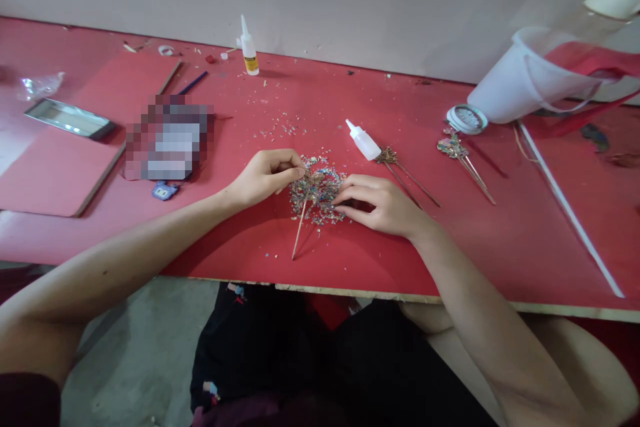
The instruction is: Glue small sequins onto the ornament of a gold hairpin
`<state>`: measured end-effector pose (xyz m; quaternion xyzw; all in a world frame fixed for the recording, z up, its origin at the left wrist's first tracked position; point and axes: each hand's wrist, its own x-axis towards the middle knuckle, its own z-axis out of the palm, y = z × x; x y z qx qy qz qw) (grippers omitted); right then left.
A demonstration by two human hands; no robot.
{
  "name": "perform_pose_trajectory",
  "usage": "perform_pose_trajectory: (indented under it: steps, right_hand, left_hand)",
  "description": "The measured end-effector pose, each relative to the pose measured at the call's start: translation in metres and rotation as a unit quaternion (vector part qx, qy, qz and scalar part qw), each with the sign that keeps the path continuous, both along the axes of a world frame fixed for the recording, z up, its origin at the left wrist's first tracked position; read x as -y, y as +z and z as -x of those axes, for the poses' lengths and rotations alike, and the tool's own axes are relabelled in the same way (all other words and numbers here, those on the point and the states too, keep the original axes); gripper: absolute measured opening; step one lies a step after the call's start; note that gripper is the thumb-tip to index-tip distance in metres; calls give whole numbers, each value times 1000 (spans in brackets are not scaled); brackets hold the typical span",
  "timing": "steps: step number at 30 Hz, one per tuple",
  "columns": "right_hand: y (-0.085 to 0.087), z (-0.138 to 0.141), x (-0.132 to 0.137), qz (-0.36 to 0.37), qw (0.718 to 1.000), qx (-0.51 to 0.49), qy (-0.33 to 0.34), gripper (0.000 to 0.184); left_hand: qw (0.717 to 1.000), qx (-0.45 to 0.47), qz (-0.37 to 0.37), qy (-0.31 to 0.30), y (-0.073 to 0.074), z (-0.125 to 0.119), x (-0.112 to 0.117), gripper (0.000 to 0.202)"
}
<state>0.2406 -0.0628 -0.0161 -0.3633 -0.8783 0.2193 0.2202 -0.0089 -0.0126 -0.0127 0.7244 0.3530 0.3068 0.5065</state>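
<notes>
Through the head camera I see the fingers of the left hand (270, 177) pinching the head of a gold hairpin (300, 230), its stem slanting toward the near edge of the desk (240, 240); I judge this grip steadies the head and leaves the stem free. Opposite, the fingers of the right hand (380, 203) curl in, tips close together at the edge of the shiny flakes (323, 215), but I cannot tell whether they pinch one. The flakes lie loose around the hairpin's head, presumably to spare reaching. Just beyond the right fingers, a small white bottle (366, 145) lies tipped over, handy, beside a second hairpin (387, 156). Farther right of them, a decorated hairpin (454, 147) lies near a round lid (467, 119), perhaps set apart to stay undisturbed. Well beyond the left fingers, a labelled bottle (250, 61) stands upright, likely against leaks.
</notes>
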Motion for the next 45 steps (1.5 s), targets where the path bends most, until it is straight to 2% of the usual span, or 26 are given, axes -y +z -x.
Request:
perform_pose_trajectory:
  steps: [10, 17, 45]
  right_hand:
    - [2, -2, 1, 22, 999, -31, 23, 9]
    - [-3, -1, 0, 16, 1000, -15, 22, 11]
    - [0, 1, 2, 9, 1000, -24, 17, 10]
  left_hand:
    - [1000, -1, 1, 0, 1, -1, 0, 13]
    - [1000, -4, 0, 2, 4, -2, 1, 13]
    - [1000, -24, -16, -10, 1, -1, 1, 14]
